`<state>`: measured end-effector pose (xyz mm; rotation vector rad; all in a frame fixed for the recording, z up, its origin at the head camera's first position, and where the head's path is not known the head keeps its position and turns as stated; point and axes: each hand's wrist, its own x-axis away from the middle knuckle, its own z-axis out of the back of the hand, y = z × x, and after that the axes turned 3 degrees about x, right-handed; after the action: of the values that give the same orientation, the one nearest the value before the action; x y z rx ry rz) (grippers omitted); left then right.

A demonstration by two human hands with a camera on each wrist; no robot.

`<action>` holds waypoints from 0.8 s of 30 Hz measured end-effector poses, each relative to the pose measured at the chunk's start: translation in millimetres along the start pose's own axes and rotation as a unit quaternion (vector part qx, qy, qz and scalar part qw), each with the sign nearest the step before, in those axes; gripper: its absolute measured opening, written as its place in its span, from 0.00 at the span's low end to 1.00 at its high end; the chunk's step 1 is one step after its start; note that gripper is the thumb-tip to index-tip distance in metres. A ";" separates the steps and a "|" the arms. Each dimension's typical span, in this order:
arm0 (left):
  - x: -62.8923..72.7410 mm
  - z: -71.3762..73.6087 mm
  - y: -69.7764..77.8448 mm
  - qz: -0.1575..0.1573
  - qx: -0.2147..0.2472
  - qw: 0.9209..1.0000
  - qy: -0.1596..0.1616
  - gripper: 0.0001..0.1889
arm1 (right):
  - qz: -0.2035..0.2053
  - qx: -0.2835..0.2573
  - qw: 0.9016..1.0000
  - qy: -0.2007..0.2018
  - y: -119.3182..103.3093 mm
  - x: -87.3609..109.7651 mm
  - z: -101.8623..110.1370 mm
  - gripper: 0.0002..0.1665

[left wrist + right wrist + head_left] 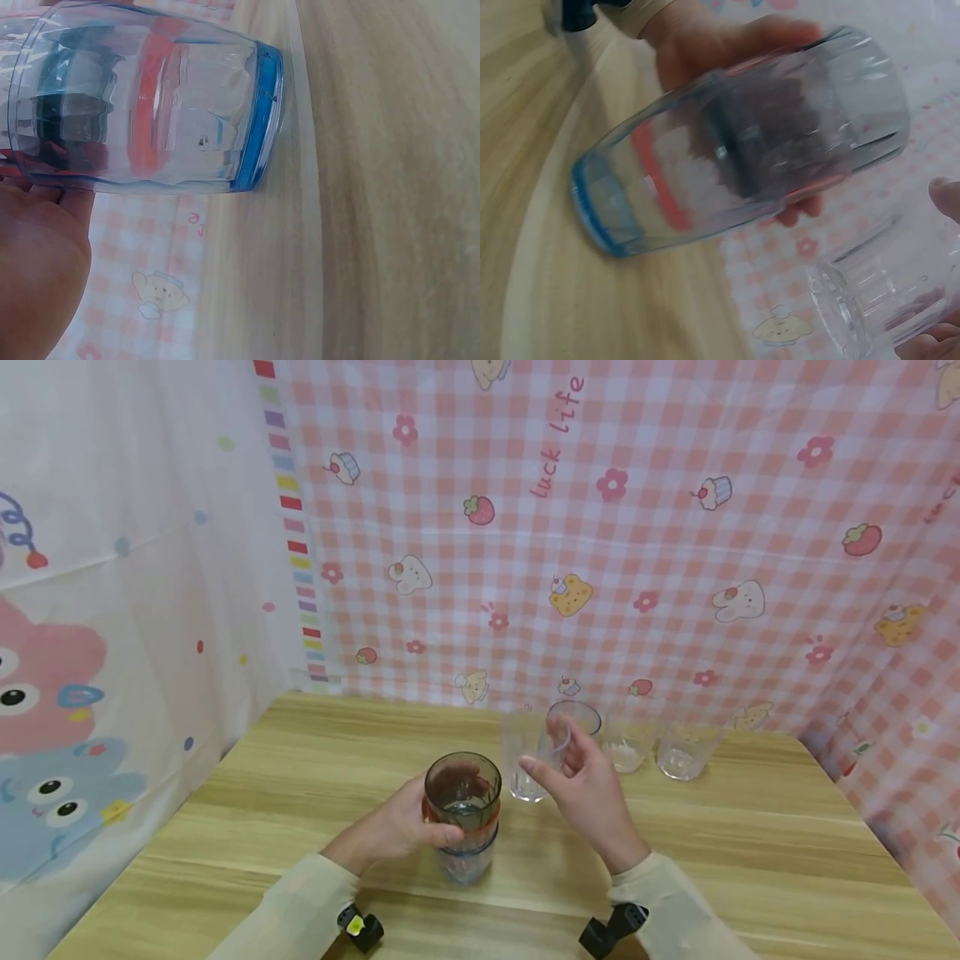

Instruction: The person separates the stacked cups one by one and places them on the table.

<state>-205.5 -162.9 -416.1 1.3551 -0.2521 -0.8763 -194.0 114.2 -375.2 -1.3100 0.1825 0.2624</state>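
Observation:
My left hand [408, 827] grips a stack of nested see-through tumblers [467, 847] around its side, fingers behind and thumb in front. The top tumbler is smoky grey, with an orange-red one below it and a blue-tinted one outermost. In the left wrist view the blue base [259, 116] hangs low by the wood; whether it touches cannot be told. Just right of the stack, my right hand [592, 793] holds a clear tumbler [522, 745] between thumb and fingers. The right wrist view shows this clear tumbler [877, 289] tilted, beside the stack [742, 142].
Behind my right hand are a clear cup [622, 753], another clear cup [684, 762] and a dark-rimmed cup [574, 717] partly hidden by the fingers. A wood-grain table [300, 760] lies beneath, with a pink checked cloth [450, 568] at its back edge.

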 end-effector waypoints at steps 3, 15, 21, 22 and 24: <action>1.2 -0.4 0.7 0.009 0.002 1.000 0.001 0.46 | -0.007 0.004 1.000 0.001 6.4 0.1 -2.8 0.54; 0.3 -0.9 0.9 0.006 0.003 1.000 0.006 0.48 | -0.022 0.016 1.000 -0.009 23.1 0.2 -9.9 0.52; -0.2 -1.1 3.6 0.013 -0.007 1.000 0.005 0.48 | -0.031 0.022 0.999 -0.007 31.4 -1.2 -13.8 0.51; -0.2 -1.3 3.8 0.013 -0.008 1.000 0.005 0.47 | -0.032 0.027 0.999 -0.006 32.6 -1.1 -14.5 0.50; -0.2 -1.7 3.8 0.013 -0.009 1.000 0.005 0.47 | -0.035 0.033 0.999 -0.004 35.0 -0.6 -15.6 0.50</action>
<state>-203.0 -161.7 -412.9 1.3358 -0.2525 -0.8483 -204.6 107.2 -411.4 -1.2469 0.1359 0.2000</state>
